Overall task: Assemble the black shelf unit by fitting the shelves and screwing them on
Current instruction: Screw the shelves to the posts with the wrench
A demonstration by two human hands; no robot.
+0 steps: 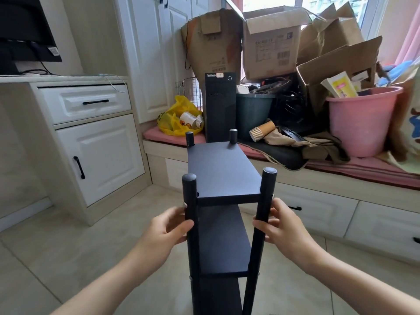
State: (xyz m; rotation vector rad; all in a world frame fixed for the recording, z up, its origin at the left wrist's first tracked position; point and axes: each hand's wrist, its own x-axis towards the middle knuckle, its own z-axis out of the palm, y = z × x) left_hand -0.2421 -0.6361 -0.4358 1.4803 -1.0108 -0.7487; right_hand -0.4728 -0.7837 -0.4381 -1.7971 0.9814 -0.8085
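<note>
Shelf unit [223, 178] upright at 6 o'clock over tiled floor [79, 258], its base out of frame; two shelves visible between four posts. Left hand [166, 230] grips near-left post, right hand [284, 226] grips near-right post, both just below top shelf. Cushioned surface [363, 169] at 1–3 o'clock carries PC tower [220, 110], cardboard boxes [270, 48], pink bucket [361, 123], yellow bag [170, 119]. White cabinet [100, 155] at 9, monitor [22, 30] at 10.

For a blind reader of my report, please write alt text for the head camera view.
A person's left hand and right hand grip the front posts of an upright black shelf unit. Behind it, a window seat holds cardboard boxes, a pink bucket and a black computer tower.
</note>
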